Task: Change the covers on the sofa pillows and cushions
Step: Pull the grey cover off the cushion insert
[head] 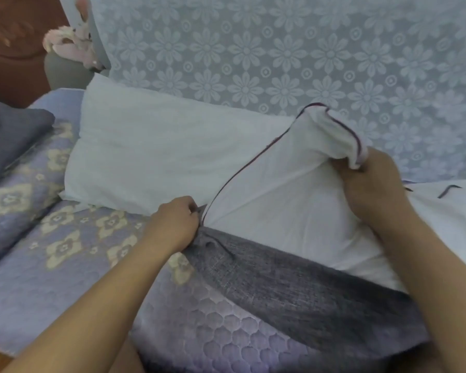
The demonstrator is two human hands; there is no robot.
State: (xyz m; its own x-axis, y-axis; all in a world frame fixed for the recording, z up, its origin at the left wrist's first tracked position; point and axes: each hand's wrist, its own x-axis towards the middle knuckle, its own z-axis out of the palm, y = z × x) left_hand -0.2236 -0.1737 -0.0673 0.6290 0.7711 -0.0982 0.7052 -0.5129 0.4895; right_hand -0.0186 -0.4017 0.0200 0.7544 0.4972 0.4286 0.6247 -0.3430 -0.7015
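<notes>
Both hands are gripping: left hand (pixel 176 222) pinching the grey cover (pixel 293 286) at its zip (probably); right hand (pixel 371 184) bunching the white cushion (pixel 280 197); hurried tugging risks jamming the zip.

Dim, bluish, soft light; slightly blurred, edges curved by wide-angle

White pillow (pixel 285 195) with dark maroon piping, its lower part in a heathered charcoal-grey cover (pixel 301 286). Left of it, a plain pale-white pillow (pixel 151 157); beneath, a lilac quilted spread (pixel 65 238) with cream flowers; behind, a pale blue floral lace throw (pixel 280 49).
</notes>
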